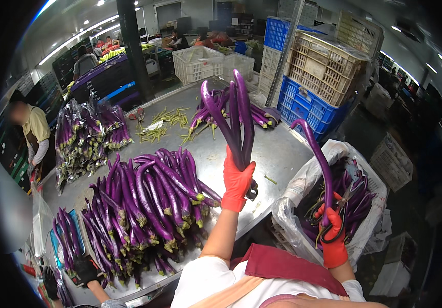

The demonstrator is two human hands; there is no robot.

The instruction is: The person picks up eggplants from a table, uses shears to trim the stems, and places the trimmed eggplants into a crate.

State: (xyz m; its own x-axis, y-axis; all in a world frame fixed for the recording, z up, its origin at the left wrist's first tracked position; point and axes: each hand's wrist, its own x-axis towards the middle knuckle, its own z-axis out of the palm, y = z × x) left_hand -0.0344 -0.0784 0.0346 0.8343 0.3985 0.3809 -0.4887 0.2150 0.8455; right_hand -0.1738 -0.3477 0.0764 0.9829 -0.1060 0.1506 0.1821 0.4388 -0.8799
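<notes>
My left hand (238, 177), in a red glove, grips several long purple eggplants (240, 115) upright above the metal table (213, 154). At the right, my right hand (330, 231), also red-gloved, holds one curved eggplant (319, 165) together with scissors (342, 215), over a crate lined with plastic (294, 184) that has more eggplants inside. Left of my left hand lies a big pile of eggplants (147, 204). Beyond my left hand is a smaller heap of eggplants (213, 107). Cut green stems (167, 119) lie scattered near it.
Bagged eggplants (90, 134) are piled at the table's far left. A co-worker's black-gloved hand (86, 267) is beside a blue tray (60, 242) with eggplants. Another person (38, 131) stands past the left edge. Stacked crates (313, 92) rise behind the table, near a metal post (285, 54).
</notes>
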